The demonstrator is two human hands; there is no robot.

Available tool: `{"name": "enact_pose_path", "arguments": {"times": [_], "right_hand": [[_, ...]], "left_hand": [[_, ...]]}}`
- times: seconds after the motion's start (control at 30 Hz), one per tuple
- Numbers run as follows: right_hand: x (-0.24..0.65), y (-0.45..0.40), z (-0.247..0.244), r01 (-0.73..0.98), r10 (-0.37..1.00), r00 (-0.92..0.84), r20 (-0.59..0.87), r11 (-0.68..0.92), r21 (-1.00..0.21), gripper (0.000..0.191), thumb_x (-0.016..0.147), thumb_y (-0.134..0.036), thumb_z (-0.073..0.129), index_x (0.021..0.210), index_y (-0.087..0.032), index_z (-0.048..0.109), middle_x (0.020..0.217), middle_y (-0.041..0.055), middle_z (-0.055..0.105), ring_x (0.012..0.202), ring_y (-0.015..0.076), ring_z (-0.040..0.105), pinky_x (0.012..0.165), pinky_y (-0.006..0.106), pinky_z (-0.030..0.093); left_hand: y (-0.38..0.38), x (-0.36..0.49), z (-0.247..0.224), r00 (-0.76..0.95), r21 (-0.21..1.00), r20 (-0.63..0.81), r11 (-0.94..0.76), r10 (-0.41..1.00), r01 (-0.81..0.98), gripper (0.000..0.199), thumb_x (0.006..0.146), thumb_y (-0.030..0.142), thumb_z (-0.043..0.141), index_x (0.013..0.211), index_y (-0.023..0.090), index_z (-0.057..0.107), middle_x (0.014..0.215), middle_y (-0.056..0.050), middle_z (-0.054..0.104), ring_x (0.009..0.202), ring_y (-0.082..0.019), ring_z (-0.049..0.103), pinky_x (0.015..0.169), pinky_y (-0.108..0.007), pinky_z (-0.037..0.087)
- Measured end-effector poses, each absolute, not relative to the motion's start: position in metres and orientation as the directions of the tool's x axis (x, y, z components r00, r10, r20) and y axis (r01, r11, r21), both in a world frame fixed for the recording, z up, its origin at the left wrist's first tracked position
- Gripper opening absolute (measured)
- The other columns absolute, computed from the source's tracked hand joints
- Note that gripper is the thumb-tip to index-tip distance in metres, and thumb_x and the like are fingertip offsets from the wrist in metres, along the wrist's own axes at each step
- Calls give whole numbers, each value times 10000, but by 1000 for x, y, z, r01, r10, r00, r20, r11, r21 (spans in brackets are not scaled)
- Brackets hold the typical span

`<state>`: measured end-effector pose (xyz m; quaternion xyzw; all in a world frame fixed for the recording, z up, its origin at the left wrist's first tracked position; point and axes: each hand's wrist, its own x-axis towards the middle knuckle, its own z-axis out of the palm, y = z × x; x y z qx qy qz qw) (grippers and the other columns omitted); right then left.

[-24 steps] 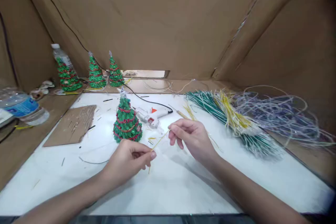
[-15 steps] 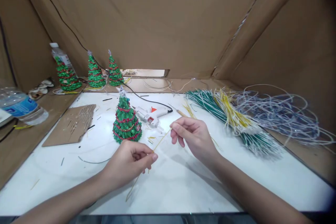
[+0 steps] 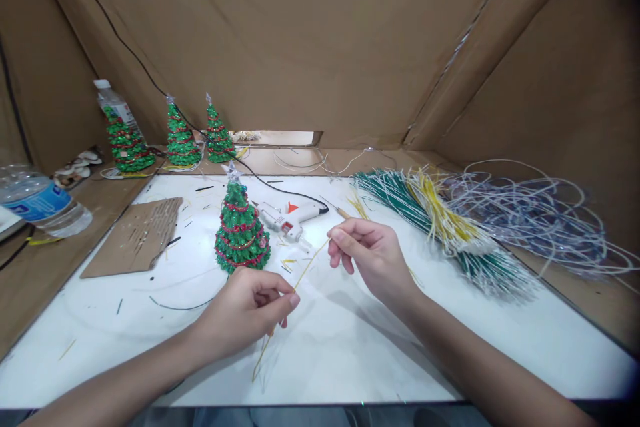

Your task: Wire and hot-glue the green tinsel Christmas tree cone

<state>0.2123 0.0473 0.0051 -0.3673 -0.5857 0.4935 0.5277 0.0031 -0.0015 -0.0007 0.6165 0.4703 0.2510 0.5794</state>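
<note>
Over the table [image 3: 320,367], both hands [image 3: 240,307] [image 3: 375,257] pinch a yellow strand [image 3: 312,261].

two hands: a left hand [image 3: 253,307] and a right hand [image 3: 374,257]. one yellow strand [image 3: 311,263] between them. four green trees: one near tree [image 3: 242,233], three far-left trees [image 3: 182,140]. two bottles [image 3: 47,203], both left. one glue gun [image 3: 299,216]. one loose cardboard piece [image 3: 133,237], left. on the right, one green bundle [image 3: 387,197], one yellow-and-white bundle [image 3: 440,213] and one pale tangle [image 3: 540,220].
</note>
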Motion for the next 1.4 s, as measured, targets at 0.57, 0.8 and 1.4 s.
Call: {"name": "enact_pose_path", "arguments": {"times": [0.57,0.8,1.4], "right_hand": [[203,44,1,-158,874,-484,37,-46,-986,361,708,-356,765,1013,-173,707,713,23,616,537,69,495,338,144,312],[200,43,-2,-109,875,-482,53,1,-994,226,725,-370,743,752,-148,713,696,33,647,503,69,516,335,155,333],[208,48,3,-163,937,-347,53,-5,-987,219,746,-382,725,720,-167,687,586,-6,623,481,73,518,443,200,370]], "left_hand": [[2,1,9,448,966,-244,177,860,187,294,750,403,695,686,123,631,563,2,594,429,-65,483,421,-168,395],[3,-2,7,470,956,-217,90,856,279,295,820,413,604,732,135,646,584,-6,600,441,-80,502,438,-192,429],[68,-100,25,394,793,325,-474,860,382,877,722,301,749,1449,335,260,1524,-99,305,1375,-326,329,1100,-508,342]]}}
